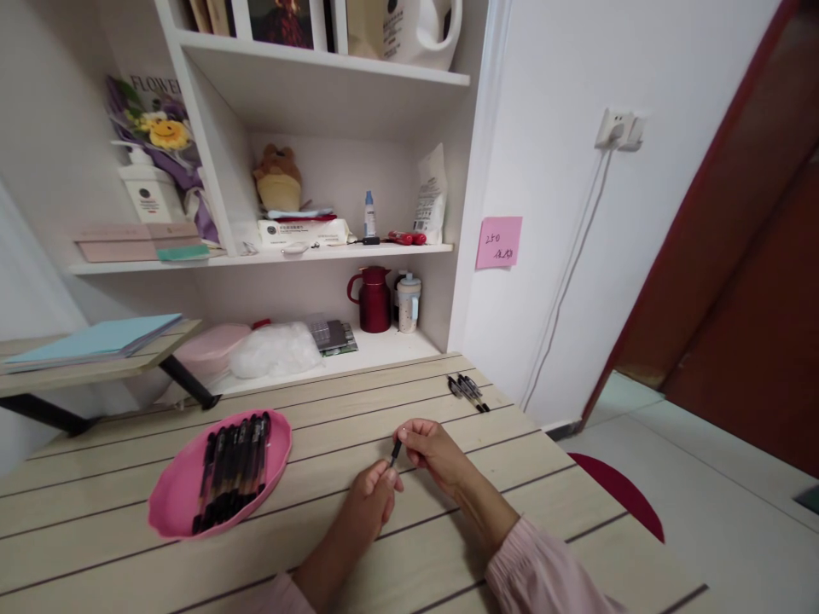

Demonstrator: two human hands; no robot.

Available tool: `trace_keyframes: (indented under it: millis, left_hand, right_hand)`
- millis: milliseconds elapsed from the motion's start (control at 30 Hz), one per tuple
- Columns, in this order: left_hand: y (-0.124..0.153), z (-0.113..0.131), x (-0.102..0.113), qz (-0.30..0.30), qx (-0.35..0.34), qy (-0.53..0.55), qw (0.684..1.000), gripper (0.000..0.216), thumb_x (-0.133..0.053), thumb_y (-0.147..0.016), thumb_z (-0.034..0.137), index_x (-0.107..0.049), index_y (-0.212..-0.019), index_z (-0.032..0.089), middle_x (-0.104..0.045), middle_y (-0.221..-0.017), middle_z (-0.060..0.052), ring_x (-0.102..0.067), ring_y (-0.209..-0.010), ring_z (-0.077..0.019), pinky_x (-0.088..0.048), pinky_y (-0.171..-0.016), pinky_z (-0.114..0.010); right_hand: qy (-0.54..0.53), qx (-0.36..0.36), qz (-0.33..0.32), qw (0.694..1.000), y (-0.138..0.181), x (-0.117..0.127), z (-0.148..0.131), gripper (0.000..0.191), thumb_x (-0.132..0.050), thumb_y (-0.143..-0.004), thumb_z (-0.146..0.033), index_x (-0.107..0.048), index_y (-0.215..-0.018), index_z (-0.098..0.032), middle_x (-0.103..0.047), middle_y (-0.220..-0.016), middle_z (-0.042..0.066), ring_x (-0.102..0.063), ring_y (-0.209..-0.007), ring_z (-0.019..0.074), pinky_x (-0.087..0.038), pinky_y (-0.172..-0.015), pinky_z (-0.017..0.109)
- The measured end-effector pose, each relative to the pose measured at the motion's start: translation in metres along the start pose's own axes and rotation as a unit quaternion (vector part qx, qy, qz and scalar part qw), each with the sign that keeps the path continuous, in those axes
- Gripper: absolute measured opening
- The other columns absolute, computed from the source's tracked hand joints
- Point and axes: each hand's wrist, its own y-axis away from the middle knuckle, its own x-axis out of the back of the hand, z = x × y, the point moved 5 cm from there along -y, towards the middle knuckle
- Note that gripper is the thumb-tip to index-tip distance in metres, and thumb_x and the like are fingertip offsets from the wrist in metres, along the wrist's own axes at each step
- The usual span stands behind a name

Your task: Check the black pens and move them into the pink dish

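A dark pen point(396, 452) slants between my two hands above the table. My left hand point(369, 499) is closed around its lower end, hiding that part. At the upper end, the fingers of my right hand point(432, 448) pinch the pen near its tip; what lies under the fingertips is too small to make out. To the left, a pink scalloped plate point(282, 439) bears a row of several black pens point(234, 465) lying side by side. A small group of black pens point(468, 390) rests on the table beyond my right hand.
The slatted wooden table point(345, 418) meets a white shelf unit point(333, 64) holding a red jug point(374, 300), a light cup point(408, 303) and a plastic bag point(275, 350). A small raised stand point(172, 341) with blue paper is at left. A red round seat point(624, 495) stands at right.
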Motion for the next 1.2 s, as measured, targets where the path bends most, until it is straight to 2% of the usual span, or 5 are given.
trace_keyframes:
  millis: [300, 500, 1000, 1067, 1200]
  left_hand:
    - [0.001, 0.000, 0.001, 0.005, -0.005, 0.000, 1.000, 0.035, -0.048, -0.074, 0.052, -0.048, -0.069, 0.018, -0.033, -0.031, 0.012, -0.016, -0.026, -0.0027, -0.008, -0.033, -0.019]
    - [-0.002, -0.001, 0.001, 0.004, -0.014, 0.022, 1.000, 0.037, -0.048, -0.073, 0.054, -0.048, -0.067, 0.018, -0.032, -0.030, 0.012, -0.015, -0.027, -0.0029, -0.007, -0.033, -0.019]
    - [-0.003, -0.002, 0.002, 0.011, -0.004, 0.036, 0.999, 0.036, -0.048, -0.072, 0.054, -0.047, -0.067, 0.019, -0.031, -0.030, 0.013, -0.014, -0.025, -0.0026, -0.006, -0.033, -0.019]
    - [-0.002, 0.000, 0.001, 0.013, -0.004, 0.044, 0.999, 0.036, -0.048, -0.071, 0.055, -0.046, -0.066, 0.019, -0.030, -0.030, 0.013, -0.014, -0.025, -0.0026, -0.005, -0.033, -0.019]
    - [0.000, 0.003, 0.001, 0.019, -0.002, 0.051, 0.999, 0.036, -0.049, -0.071, 0.054, -0.047, -0.067, 0.019, -0.032, -0.031, 0.012, -0.014, -0.026, -0.0027, -0.005, -0.033, -0.020]
  right_hand:
    - [0.047, 0.032, 0.044, 0.997, -0.004, 0.001, 0.000, 0.039, -0.073, -0.054, -0.047, -0.049, -0.053, -0.016, -0.039, -0.037, -0.008, -0.027, -0.035, 0.0034, -0.015, -0.038, 0.019]
    - [-0.031, 0.011, 0.025, 0.999, 0.001, -0.004, -0.003, 0.052, -0.054, -0.067, -0.062, -0.064, -0.083, -0.013, -0.063, -0.078, 0.007, -0.037, -0.040, 0.0040, -0.015, -0.037, 0.019]
    - [0.138, 0.027, 0.000, 0.990, -0.016, 0.006, -0.007, 0.034, -0.060, -0.069, -0.048, -0.063, -0.078, -0.015, -0.058, -0.059, -0.001, -0.038, -0.040, 0.0050, -0.020, -0.039, 0.019]
    - [0.294, 0.051, 0.047, 0.953, -0.028, 0.026, -0.022, 0.029, -0.053, -0.076, -0.043, -0.063, -0.080, -0.016, -0.063, -0.069, 0.003, -0.045, -0.045, 0.0073, -0.026, -0.042, 0.020]
    - [0.564, 0.064, 0.234, 0.789, -0.049, 0.086, -0.058, 0.014, -0.058, -0.075, -0.026, -0.063, -0.070, -0.014, -0.065, -0.075, 0.011, -0.058, -0.071, 0.0180, -0.033, -0.055, 0.025]
